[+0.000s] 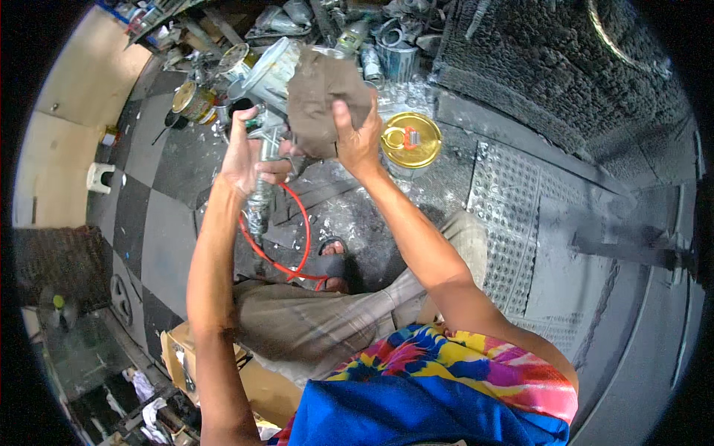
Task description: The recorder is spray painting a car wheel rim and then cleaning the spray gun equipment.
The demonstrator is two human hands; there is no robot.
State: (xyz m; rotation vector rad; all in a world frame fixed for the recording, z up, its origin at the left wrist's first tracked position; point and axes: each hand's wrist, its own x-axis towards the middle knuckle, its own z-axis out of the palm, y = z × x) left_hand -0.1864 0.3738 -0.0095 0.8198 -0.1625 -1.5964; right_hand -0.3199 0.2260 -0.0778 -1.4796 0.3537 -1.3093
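Observation:
My left hand [249, 157] is wrapped round a silver metal spray gun [259, 199], whose lower end hangs down near a red hose [306, 232]. In my right hand [359, 141] is a ragged grey-brown sheet [318, 93], its thumb lying across the front and the other fingers largely hidden behind. Both hands are raised over the floor, with the spray gun just left of the sheet. Whether the gun touches the sheet I cannot tell. A round golden can lid [421, 154] with an orange-and-white label lies right of my right hand.
Behind my hands stand a white bucket [269, 68], a paint-stained can [192, 102] and a grey tin [399, 62]. A white stool [100, 178] is at the left. A dark rough panel [543, 82] rises at the far right, above a studded metal plate [506, 215]. A cardboard box [178, 357] sits lower left.

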